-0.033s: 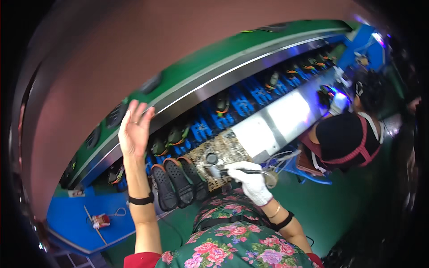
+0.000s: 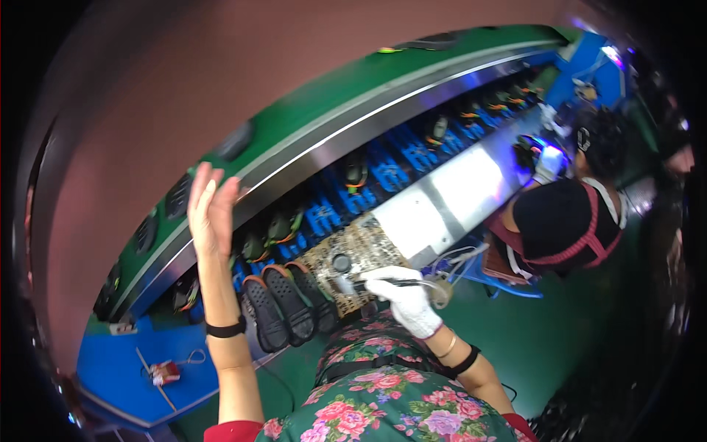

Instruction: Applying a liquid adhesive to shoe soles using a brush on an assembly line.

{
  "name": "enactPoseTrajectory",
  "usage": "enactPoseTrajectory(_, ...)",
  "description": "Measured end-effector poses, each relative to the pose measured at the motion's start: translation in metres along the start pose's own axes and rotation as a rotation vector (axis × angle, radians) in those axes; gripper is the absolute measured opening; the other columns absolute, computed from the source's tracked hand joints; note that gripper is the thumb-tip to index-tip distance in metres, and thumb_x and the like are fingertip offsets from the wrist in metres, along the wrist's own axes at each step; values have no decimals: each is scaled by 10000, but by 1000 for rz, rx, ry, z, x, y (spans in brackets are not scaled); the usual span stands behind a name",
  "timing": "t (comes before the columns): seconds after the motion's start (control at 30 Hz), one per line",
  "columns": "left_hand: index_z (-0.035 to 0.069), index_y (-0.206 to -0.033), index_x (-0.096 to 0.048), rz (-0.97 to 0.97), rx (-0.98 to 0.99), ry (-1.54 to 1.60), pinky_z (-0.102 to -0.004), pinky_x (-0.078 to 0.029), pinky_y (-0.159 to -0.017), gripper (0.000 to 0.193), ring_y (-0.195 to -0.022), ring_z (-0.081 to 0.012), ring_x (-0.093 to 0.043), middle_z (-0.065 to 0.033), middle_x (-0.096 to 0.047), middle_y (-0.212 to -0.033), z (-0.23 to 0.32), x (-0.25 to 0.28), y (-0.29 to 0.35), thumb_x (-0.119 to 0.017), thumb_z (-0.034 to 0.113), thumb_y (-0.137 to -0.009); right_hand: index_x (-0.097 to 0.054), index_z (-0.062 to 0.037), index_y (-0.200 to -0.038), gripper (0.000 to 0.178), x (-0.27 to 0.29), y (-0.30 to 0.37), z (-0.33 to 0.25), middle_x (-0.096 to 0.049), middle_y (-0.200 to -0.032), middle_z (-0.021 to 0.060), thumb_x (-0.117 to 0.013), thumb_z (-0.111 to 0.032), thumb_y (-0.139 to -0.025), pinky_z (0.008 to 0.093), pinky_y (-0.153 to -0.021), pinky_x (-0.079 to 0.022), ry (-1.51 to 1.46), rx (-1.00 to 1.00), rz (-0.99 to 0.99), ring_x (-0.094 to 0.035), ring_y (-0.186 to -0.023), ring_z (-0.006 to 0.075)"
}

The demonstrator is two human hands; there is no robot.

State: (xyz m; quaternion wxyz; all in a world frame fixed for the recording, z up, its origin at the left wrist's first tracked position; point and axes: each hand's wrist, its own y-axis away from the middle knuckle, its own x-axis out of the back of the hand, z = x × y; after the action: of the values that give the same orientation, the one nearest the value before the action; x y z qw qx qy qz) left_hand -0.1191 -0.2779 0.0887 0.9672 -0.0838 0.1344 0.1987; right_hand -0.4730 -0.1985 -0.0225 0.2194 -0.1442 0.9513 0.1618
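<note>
My left hand point(image 2: 212, 217), bare, is raised over the steel edge of the conveyor with its fingers stretched and nothing in it. A white glove covers my right hand point(image 2: 405, 298), which is closed around a brush point(image 2: 357, 285) with a dark handle and pale bristles. A clear tube point(image 2: 439, 293) curves behind that hand. Under the brush lies a stained, glue-spotted work board point(image 2: 361, 247), with a small dark round pot point(image 2: 342, 263) on it. Left of the board, three black shoe soles point(image 2: 292, 306) with orange edges lie side by side.
Shoes hang over blue racks point(image 2: 322, 214) below the green conveyor belt point(image 2: 317, 88), which carries more soles. A co-worker point(image 2: 563, 214) handles a shoe under purple light at right. A blue table point(image 2: 118, 368) holds a small red packet point(image 2: 165, 372).
My left hand has shifted slightly left and turned a little more edge-on. The whole view has moved slightly; the brush stays in my right hand over the board.
</note>
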Motion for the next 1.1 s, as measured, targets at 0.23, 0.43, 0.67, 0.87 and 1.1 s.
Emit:
enactPoseTrajectory(0.23,11,-1266,-625,136,-248,-719,-312,-569,-782,334,-879,-153,-680,-113,-643,-1283,-38,42,-75,-702,97,-953,-775,6,-1063,172,1,-3,-5,-747,-974,56,-734,-10,-897,243,-784,-523,82,107,-65,-663,-860,104)
enactPoseTrajectory(0.43,-1,-1296,-505,333,-600,-551,-421,-549,-1021,300,-1213,-262,-611,-178,-557,-1392,18,36,33,-549,107,-1020,-773,7,-1077,211,30,7,-33,-754,-927,60,-731,4,-870,214,-611,-434,-125,1,67,-569,-697,72)
enactPoseTrajectory(0.67,5,-1354,-528,288,-156,-156,-436,-558,-961,471,-1094,-300,-666,-221,-658,-1251,17,19,82,-478,318,-1005,-715,6,-974,134,35,23,-85,-729,-1067,197,-662,66,-866,277,-662,-501,-467,71,121,-655,-789,167)
enactPoseTrajectory(0.87,3,-1034,-702,29,716,114,-413,-603,-805,461,-824,-264,-723,-150,-744,-973,-90,-17,114,-611,450,-965,-743,22,-1036,233,-3,27,-99,-748,-1105,169,-751,91,-813,320,-870,-579,27,160,-72,-719,-986,208)
enactPoseTrajectory(1.1,-31,-1395,-524,-67,996,415,-520,-501,-1050,1039,-1202,-375,-631,-254,-611,-1341,-152,-41,183,-511,846,-838,-750,7,-1048,258,-6,32,-78,-749,-1114,161,-795,67,-801,326,-862,-597,207,307,-63,-727,-995,207)
